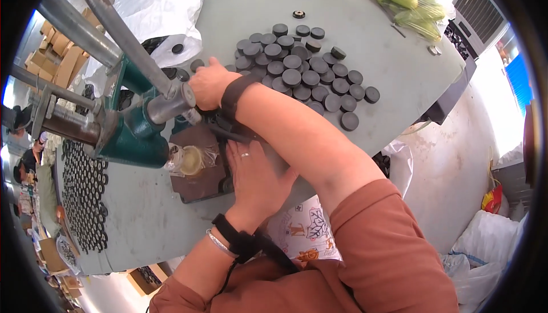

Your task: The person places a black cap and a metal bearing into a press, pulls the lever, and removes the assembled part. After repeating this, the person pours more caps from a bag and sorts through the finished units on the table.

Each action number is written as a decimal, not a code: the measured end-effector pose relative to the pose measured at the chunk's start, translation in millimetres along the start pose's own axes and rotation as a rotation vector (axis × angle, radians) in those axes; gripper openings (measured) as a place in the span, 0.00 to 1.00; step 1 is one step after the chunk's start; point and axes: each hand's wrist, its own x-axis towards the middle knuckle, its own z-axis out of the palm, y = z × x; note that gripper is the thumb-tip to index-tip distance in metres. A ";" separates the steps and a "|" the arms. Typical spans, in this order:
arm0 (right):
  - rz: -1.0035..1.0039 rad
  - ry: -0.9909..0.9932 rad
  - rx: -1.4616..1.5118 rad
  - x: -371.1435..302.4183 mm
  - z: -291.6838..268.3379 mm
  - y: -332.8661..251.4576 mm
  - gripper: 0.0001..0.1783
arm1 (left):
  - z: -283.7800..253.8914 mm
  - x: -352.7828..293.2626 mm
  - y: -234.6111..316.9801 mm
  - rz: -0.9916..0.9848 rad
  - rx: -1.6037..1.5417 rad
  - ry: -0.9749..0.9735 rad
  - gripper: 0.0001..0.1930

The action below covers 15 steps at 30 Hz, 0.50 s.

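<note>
The green press [128, 146] stands at the left of the table [354, 16], close to the body, presumably so that its base [197, 190] falls within reach of both hands. On the base a pale disc [190, 162] is set, with clear film bunched about it. The left hand [256, 179] is laid at the base's near right side, by a dark bar [233, 134], perhaps for steadying; its thumb is spread away, but its fingertips are hidden, so whether anything is gripped cannot be told. The right hand [210, 85] is stretched across, between the press and the piled black caps [292, 63]; its fingers are partly covered by the press, and their closure cannot be told. The caps are heaped beyond the right forearm, probably for easy picking, while dark rings [84, 199] are ranged closely to the left, seemingly for separation. At the far edge, bagged gourds [422, 10] are placed well apart.
</note>
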 end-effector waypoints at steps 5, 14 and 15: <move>-0.085 0.076 -0.020 -21.6 2.2 15.7 0.12 | 0.5 4.4 1.0 0.021 0.029 0.063 0.48; -0.037 0.185 -0.068 -72.5 -6.5 66.5 0.16 | 13.6 34.2 14.0 0.051 0.104 0.007 0.51; 0.011 0.109 -0.131 -75.0 -16.0 64.5 0.16 | 15.1 36.9 11.7 0.059 0.092 0.018 0.50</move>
